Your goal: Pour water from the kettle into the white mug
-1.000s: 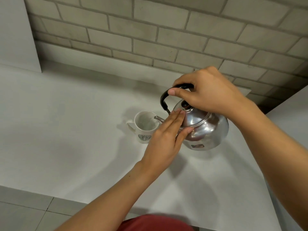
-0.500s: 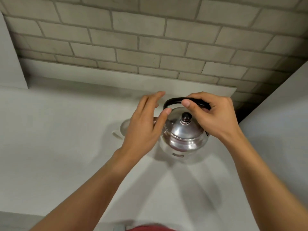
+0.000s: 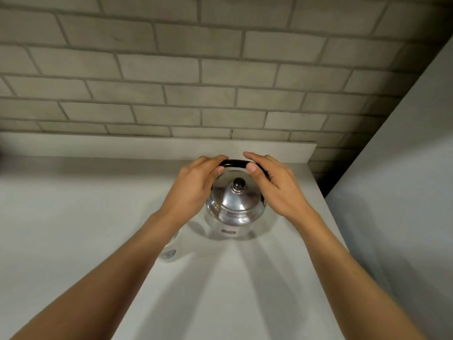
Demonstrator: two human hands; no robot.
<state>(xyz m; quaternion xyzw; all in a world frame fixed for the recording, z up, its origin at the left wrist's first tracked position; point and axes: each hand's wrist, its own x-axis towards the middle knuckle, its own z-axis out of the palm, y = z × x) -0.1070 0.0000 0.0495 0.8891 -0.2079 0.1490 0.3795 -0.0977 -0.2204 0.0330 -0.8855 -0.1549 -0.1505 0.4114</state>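
Observation:
The shiny steel kettle (image 3: 234, 204) stands upright on the white counter (image 3: 73, 217), lid on, its black handle (image 3: 235, 163) arched over the top. My right hand (image 3: 274, 190) grips the right side of the handle, thumb in front. My left hand (image 3: 193, 187) curls over the handle's left end. The white mug (image 3: 168, 253) sits to the kettle's front left. My left forearm hides most of it; only a bit of its side with a printed emblem shows.
A grey brick wall (image 3: 220, 69) rises behind a low white ledge (image 3: 147, 146) at the counter's back. A tall white panel (image 3: 404, 192) closes off the right side, close to the kettle.
The kettle was tilted with its spout over the mug; it now stands level on the counter. My left hand moved from the lid to the handle. The mug slid under my left forearm in view.

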